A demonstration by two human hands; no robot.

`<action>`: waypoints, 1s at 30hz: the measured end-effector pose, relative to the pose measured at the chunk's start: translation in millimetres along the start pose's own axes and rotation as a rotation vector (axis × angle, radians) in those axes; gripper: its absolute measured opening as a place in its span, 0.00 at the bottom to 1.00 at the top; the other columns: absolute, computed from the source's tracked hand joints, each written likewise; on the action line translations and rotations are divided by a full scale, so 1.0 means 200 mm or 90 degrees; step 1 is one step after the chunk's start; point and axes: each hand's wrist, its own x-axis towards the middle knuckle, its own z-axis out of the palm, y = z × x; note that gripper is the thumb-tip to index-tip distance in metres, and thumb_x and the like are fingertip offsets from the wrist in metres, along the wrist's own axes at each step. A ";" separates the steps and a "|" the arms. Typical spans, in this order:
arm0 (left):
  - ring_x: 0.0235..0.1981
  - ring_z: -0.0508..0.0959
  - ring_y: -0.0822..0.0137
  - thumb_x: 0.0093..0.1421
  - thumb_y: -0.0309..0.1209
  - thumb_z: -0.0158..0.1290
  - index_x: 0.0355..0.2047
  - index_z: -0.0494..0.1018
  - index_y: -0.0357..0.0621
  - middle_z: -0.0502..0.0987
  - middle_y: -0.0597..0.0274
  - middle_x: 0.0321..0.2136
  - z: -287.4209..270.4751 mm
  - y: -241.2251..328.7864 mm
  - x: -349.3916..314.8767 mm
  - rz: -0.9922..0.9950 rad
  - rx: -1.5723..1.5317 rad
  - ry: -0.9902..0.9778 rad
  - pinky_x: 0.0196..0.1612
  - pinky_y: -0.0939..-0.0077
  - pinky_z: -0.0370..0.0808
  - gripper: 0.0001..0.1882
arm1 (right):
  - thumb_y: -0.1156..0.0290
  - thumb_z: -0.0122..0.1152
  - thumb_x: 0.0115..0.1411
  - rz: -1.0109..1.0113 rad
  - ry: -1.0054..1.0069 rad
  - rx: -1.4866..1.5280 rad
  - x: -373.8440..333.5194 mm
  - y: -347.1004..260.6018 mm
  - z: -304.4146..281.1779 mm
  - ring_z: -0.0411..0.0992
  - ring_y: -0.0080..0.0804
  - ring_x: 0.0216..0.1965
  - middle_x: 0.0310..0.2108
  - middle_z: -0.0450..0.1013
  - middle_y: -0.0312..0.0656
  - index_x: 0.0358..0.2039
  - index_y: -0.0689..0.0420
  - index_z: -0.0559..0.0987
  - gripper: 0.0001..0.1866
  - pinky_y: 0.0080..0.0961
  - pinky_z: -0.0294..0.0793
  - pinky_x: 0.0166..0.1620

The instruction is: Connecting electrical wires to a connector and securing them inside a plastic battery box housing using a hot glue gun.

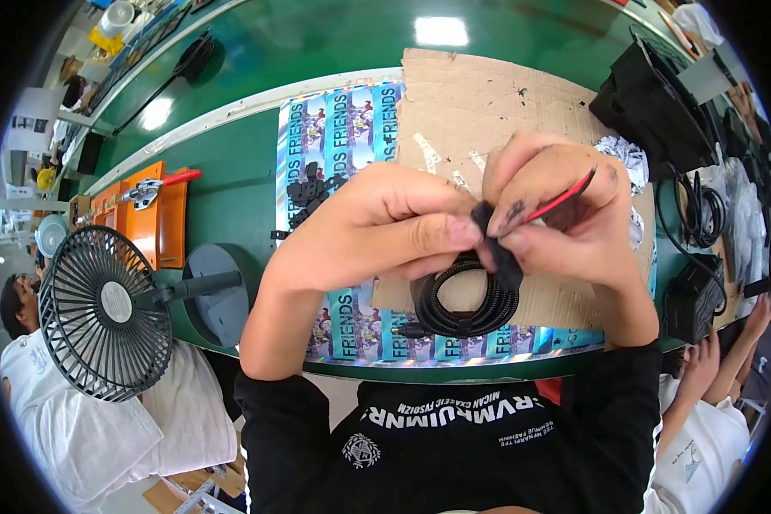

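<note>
My left hand [385,227] pinches a soft black strip [507,264] between thumb and forefinger, over the middle of the work area. Facing it, my right hand [565,210] has its thumb and fingers closed at the same strip, and its fingertips are smudged dark. From the right hand's grip a thin red-and-black wire pair [565,199] slants up and to the right. Just below the hands lies a coil of black braided cable [467,319], with a plug end at its left. Fingers partly hide where strip and wires meet.
Under the hands are a cardboard sheet [454,94] and a blue printed sheet [351,313] on the green table. Small black parts [311,190] lie left. A black fan [111,304] and orange fixture [158,223] stand farther left; a black bin [651,107] and crumpled foil [630,163] are right.
</note>
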 end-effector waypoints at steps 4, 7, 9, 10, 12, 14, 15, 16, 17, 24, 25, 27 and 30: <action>0.24 0.72 0.61 0.59 0.28 0.49 0.33 0.71 0.32 0.71 0.56 0.22 0.15 0.01 0.02 0.132 0.662 0.282 0.28 0.71 0.68 0.09 | 0.86 0.61 0.51 0.061 0.106 0.012 0.00 0.00 0.01 0.73 0.22 0.31 0.33 0.74 0.42 0.31 0.66 0.77 0.06 0.13 0.75 0.27; 0.30 0.71 0.48 0.52 0.30 0.52 0.35 0.65 0.28 0.70 0.45 0.29 0.21 -0.03 -0.01 0.230 0.798 0.296 0.32 0.62 0.68 0.17 | 0.86 0.62 0.50 0.016 0.127 -0.047 0.01 0.03 0.04 0.74 0.21 0.30 0.32 0.73 0.42 0.30 0.65 0.78 0.06 0.13 0.76 0.27; 0.31 0.69 0.45 0.48 0.32 0.53 0.34 0.62 0.27 0.67 0.42 0.30 0.23 -0.05 -0.01 0.207 0.818 0.313 0.33 0.58 0.68 0.20 | 0.86 0.62 0.51 0.012 0.135 -0.037 0.00 0.05 0.04 0.74 0.21 0.30 0.32 0.73 0.42 0.30 0.65 0.78 0.06 0.13 0.76 0.27; 0.31 0.69 0.45 0.48 0.32 0.53 0.34 0.62 0.27 0.67 0.42 0.30 0.22 -0.07 0.01 0.209 0.816 0.311 0.33 0.58 0.68 0.20 | 0.86 0.61 0.51 0.008 0.143 -0.028 -0.01 0.05 0.04 0.74 0.21 0.30 0.32 0.73 0.42 0.30 0.65 0.77 0.06 0.13 0.76 0.26; 0.30 0.70 0.47 0.48 0.32 0.53 0.34 0.63 0.27 0.67 0.44 0.29 0.19 -0.11 0.03 0.263 0.823 0.341 0.33 0.60 0.68 0.20 | 0.86 0.61 0.51 0.022 0.156 -0.006 -0.02 0.06 0.06 0.74 0.21 0.29 0.32 0.73 0.42 0.30 0.65 0.77 0.05 0.13 0.76 0.26; 0.30 0.70 0.47 0.48 0.33 0.53 0.34 0.63 0.28 0.68 0.45 0.29 0.18 -0.11 0.02 0.241 0.823 0.333 0.34 0.61 0.68 0.19 | 0.86 0.60 0.52 0.035 0.166 0.017 -0.02 0.07 0.08 0.74 0.21 0.29 0.32 0.73 0.42 0.29 0.66 0.77 0.04 0.13 0.75 0.25; 0.30 0.70 0.48 0.48 0.33 0.53 0.33 0.64 0.28 0.68 0.45 0.29 0.18 -0.10 0.02 0.220 0.824 0.322 0.34 0.61 0.68 0.19 | 0.85 0.60 0.53 0.064 0.172 0.054 -0.03 0.06 0.08 0.74 0.21 0.28 0.33 0.73 0.42 0.30 0.65 0.76 0.05 0.13 0.75 0.25; 0.30 0.70 0.48 0.48 0.33 0.53 0.33 0.64 0.28 0.68 0.45 0.29 0.18 -0.09 0.03 0.221 0.823 0.321 0.34 0.61 0.68 0.19 | 0.84 0.59 0.53 0.093 0.179 0.092 -0.03 0.05 0.08 0.73 0.20 0.28 0.33 0.73 0.42 0.32 0.65 0.76 0.05 0.13 0.75 0.25; 0.31 0.71 0.49 0.48 0.33 0.53 0.32 0.64 0.29 0.69 0.46 0.29 0.18 -0.09 0.03 0.216 0.849 0.332 0.34 0.62 0.69 0.18 | 0.84 0.59 0.53 0.093 0.179 0.089 -0.04 0.04 0.09 0.73 0.20 0.28 0.33 0.73 0.42 0.32 0.65 0.76 0.05 0.13 0.75 0.25; 0.32 0.74 0.51 0.50 0.33 0.54 0.32 0.67 0.31 0.71 0.48 0.27 0.14 -0.08 0.02 0.223 0.963 0.384 0.36 0.64 0.71 0.16 | 0.82 0.57 0.56 0.220 0.184 0.058 0.00 -0.05 0.02 0.72 0.23 0.25 0.31 0.72 0.43 0.39 0.67 0.73 0.10 0.17 0.74 0.25; 0.30 0.74 0.51 0.51 0.32 0.54 0.32 0.67 0.32 0.71 0.49 0.26 0.11 -0.09 0.02 0.252 0.935 0.395 0.34 0.62 0.72 0.15 | 0.78 0.59 0.55 0.245 0.115 -0.232 0.00 -0.05 -0.01 0.72 0.23 0.26 0.29 0.72 0.44 0.41 0.66 0.73 0.12 0.19 0.74 0.26; 0.29 0.74 0.51 0.51 0.31 0.54 0.31 0.67 0.32 0.71 0.50 0.26 0.07 -0.08 0.01 0.229 0.906 0.394 0.34 0.62 0.71 0.14 | 0.65 0.63 0.53 0.308 0.045 -0.642 -0.05 0.02 -0.05 0.74 0.31 0.29 0.27 0.72 0.49 0.44 0.62 0.72 0.21 0.27 0.73 0.29; 0.27 0.74 0.52 0.52 0.30 0.53 0.31 0.67 0.33 0.70 0.50 0.25 0.04 -0.10 0.04 0.212 0.899 0.382 0.32 0.63 0.71 0.12 | 0.59 0.65 0.51 0.495 0.005 -0.862 -0.21 0.20 0.01 0.73 0.43 0.28 0.26 0.71 0.52 0.44 0.58 0.72 0.24 0.35 0.72 0.31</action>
